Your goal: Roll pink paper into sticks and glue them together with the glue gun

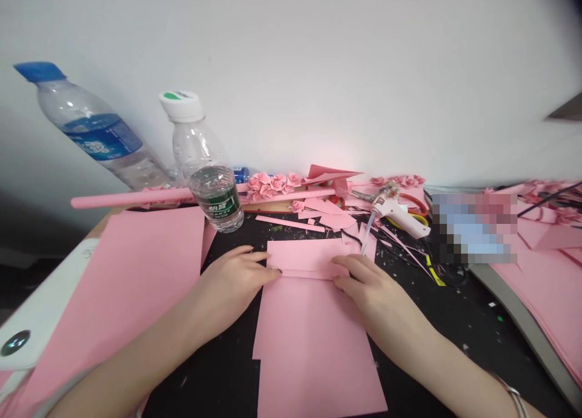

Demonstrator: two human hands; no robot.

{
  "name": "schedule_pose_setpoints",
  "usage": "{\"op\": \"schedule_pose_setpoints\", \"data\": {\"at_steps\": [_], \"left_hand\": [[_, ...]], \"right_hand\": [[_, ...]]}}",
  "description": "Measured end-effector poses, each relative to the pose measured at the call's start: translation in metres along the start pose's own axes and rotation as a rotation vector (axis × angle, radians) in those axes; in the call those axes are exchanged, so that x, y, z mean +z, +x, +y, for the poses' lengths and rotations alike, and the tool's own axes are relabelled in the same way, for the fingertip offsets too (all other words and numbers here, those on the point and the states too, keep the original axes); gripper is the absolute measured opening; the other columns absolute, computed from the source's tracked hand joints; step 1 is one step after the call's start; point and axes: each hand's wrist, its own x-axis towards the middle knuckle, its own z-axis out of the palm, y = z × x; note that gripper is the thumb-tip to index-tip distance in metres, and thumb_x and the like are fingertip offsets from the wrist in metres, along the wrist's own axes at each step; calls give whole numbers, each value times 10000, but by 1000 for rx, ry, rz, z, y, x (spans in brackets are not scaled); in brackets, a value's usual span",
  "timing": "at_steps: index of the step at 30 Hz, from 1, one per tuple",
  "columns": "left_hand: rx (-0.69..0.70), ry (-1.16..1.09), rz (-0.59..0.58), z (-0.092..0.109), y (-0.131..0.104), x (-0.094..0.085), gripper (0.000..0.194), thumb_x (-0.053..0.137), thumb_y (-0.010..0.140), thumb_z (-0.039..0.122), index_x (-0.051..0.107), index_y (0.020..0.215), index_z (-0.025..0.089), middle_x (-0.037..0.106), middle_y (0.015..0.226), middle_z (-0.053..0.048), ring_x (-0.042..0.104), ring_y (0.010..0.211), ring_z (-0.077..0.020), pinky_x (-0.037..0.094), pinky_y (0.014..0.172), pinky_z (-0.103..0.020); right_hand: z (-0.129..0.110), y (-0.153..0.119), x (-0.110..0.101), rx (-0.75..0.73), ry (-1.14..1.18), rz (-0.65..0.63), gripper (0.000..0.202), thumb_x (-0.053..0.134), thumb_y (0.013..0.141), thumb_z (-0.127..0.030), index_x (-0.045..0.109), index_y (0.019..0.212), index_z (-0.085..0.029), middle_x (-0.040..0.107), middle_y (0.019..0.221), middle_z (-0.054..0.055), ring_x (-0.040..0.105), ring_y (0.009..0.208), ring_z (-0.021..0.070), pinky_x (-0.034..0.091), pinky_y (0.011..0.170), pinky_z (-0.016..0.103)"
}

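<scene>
A pink paper sheet [313, 333] lies on the black mat, its far part folded over in a flap [302, 254] with a crease running across. My left hand [239, 275] has thumb and fingers at the flap's left edge, gripping the paper. At the right edge my right hand [366, 284] holds the fold between thumb and fingers. Another pink layer shows beneath the sheet at its lower left.
Two bottles, one green-labelled [213, 187] and one blue-capped [100, 127], stand at the back left. Behind the sheet lie paper roses [273, 185], scraps and a glue gun [400, 216]. Large pink sheets [136, 272] lie left; more paper [541, 290] lies right.
</scene>
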Motion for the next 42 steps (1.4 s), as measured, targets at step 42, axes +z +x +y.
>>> {"op": "schedule_pose_setpoints", "data": {"at_steps": [42], "left_hand": [[-152, -168, 107, -3, 1, 13, 162, 478, 897, 163, 625, 948, 207, 634, 977, -13, 544, 933, -170, 424, 847, -319]], "right_hand": [[10, 10, -1, 385, 438, -48, 175, 529, 764, 2, 609, 781, -154, 606, 801, 34, 572, 710, 148, 446, 645, 252]]}}
